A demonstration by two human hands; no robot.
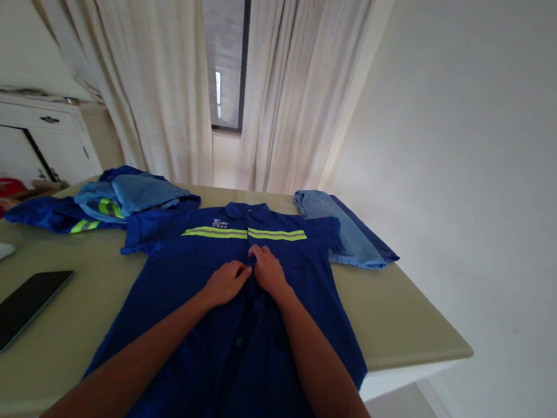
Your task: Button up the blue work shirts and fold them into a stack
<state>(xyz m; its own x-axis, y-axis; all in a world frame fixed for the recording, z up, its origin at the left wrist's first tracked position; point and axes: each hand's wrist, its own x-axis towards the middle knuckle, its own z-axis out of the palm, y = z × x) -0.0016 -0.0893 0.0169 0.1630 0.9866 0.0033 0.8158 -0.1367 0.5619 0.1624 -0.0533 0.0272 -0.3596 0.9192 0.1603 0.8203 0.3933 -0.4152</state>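
My left hand [224, 283] and right hand [267, 273] meet mid-chest on the blue shirt [178, 338] lying flat on the surface [397, 316], fingers pinched on its front edges.

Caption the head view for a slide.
Left hand and right hand meet at the front placket of a blue shirt with reflective stripes, laid flat on a table.

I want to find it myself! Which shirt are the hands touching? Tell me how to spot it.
Look at the beige table before the white curtains. In its middle lies a dark blue shirt with the left hand and right hand on its front. Unlike the crumpled heap to one side and the folded light blue clothes to the other, it is spread out flat.
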